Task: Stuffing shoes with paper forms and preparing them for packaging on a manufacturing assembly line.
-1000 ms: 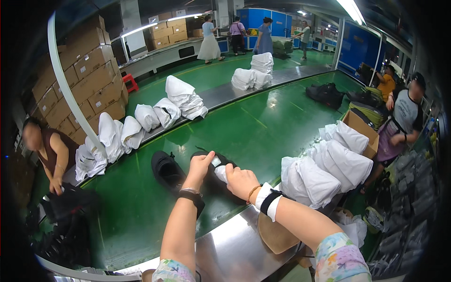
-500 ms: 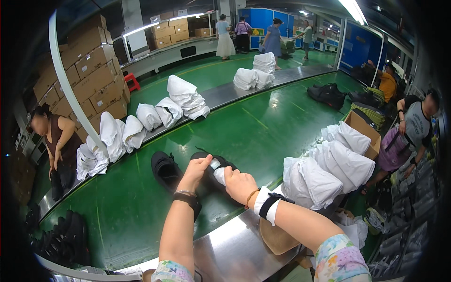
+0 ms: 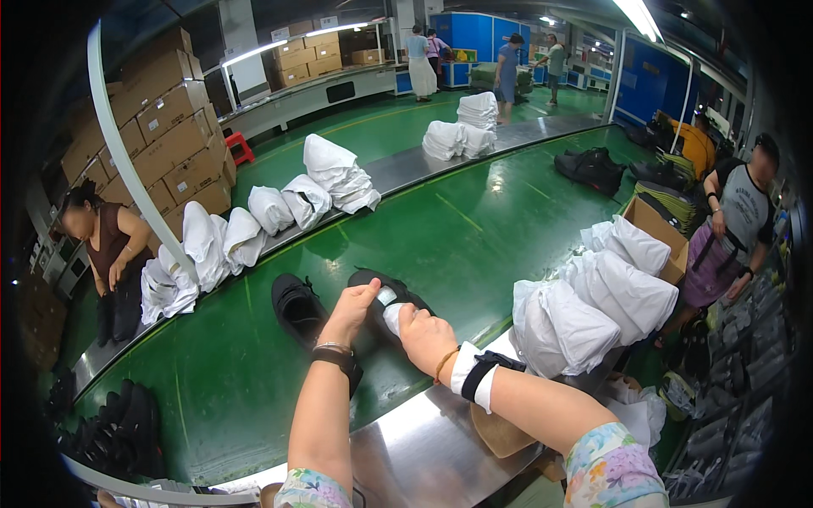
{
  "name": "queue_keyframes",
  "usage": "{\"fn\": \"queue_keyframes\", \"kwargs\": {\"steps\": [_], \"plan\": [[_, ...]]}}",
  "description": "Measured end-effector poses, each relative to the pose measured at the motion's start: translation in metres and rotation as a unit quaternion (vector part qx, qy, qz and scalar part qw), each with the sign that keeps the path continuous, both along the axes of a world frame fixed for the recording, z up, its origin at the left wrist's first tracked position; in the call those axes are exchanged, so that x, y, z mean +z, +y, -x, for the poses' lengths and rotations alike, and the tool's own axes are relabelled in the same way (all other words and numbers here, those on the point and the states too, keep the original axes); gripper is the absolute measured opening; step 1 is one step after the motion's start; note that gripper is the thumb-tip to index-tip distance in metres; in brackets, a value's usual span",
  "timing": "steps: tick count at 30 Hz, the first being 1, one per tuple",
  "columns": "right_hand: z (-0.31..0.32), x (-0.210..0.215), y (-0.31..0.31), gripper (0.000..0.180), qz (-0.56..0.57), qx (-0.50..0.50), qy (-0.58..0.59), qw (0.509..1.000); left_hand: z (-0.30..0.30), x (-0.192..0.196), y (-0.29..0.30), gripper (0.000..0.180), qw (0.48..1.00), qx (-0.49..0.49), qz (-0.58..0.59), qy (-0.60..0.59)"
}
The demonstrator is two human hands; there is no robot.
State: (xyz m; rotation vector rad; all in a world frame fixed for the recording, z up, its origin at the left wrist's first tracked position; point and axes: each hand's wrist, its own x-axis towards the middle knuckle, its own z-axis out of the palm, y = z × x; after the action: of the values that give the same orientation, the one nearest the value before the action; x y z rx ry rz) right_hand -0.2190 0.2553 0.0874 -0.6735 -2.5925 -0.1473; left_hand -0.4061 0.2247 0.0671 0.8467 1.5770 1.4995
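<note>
A black shoe (image 3: pixel 410 294) lies on the green belt, its toe pointing away from me. My left hand (image 3: pixel 349 311) is closed on its left side, thumb on top near the opening. My right hand (image 3: pixel 426 337) is closed on a white wad, apparently paper (image 3: pixel 391 315), that sits in the shoe's opening. Its fingertips are partly hidden behind the hand. To the left of my left hand rests a second black shoe (image 3: pixel 298 309), its opening toward me, untouched.
White-wrapped bundles (image 3: pixel 569 326) stand at right beside an open carton (image 3: pixel 659 241). More wrapped bundles (image 3: pixel 332 173) line the steel ledge (image 3: pixel 398 173) across the belt. Black shoes (image 3: pixel 127 427) cluster at near left. Co-workers stand at left (image 3: pixel 118 241) and right (image 3: pixel 737 212).
My right hand has shifted slightly left and down, still on the white wad. My left hand and both shoes stay almost in place. Co-workers have changed position.
</note>
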Motion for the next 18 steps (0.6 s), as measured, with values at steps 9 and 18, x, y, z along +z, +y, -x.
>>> {"fn": "queue_keyframes", "kwargs": {"steps": [9, 18], "plan": [[0.005, -0.002, -0.011, 0.034, -0.011, -0.007, -0.010, 1.000, -0.003, 0.006, -0.010, 0.038, 1.000, 0.001, -0.010, -0.003], [0.007, -0.004, -0.011, 0.032, 0.005, -0.038, 0.017, 0.999, -0.014, 0.029, -0.020, 0.030, 0.999, -0.021, -0.001, 0.044]]}}
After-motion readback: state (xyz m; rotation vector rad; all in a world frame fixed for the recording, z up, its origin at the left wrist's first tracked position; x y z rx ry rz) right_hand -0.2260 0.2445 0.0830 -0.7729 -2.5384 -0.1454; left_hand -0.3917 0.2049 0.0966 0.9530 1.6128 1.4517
